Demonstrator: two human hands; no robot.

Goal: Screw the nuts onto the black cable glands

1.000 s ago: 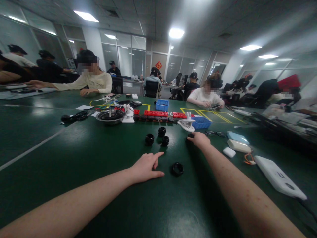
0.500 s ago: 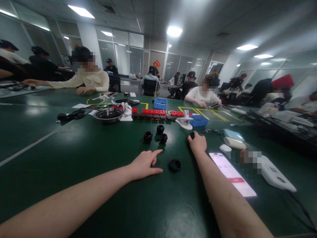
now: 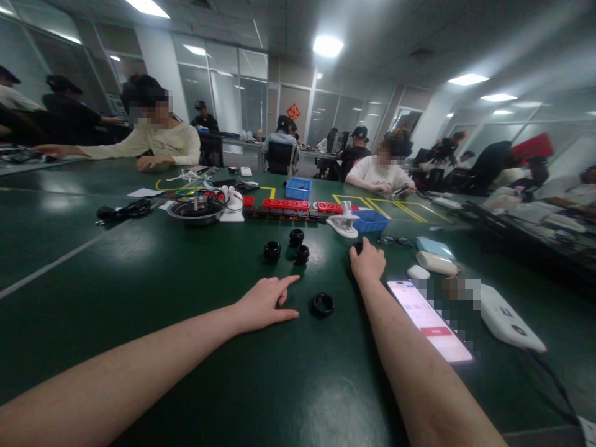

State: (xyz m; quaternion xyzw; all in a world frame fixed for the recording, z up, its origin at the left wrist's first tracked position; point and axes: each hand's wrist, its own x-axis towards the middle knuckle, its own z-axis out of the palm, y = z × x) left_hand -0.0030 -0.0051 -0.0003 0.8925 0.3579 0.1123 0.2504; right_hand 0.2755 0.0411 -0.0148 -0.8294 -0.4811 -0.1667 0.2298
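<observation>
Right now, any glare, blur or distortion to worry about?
Head view: ceiling light blown out, haze streaking the upper right; soft glare on the green table; phone screen washed out, its digits faint; far-right edge smeared and stretched; nearer black rings readable, but dark.

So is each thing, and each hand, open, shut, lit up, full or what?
Left hand: open
Right hand: closed on dark piece
Black ring: lying apart
Three black fittings: grouped together
Phone: lit
Metal bowl: holding cable
Far blue bin: dark things inside
Near blue bin: contents unclear
Small white case: looks closed
</observation>
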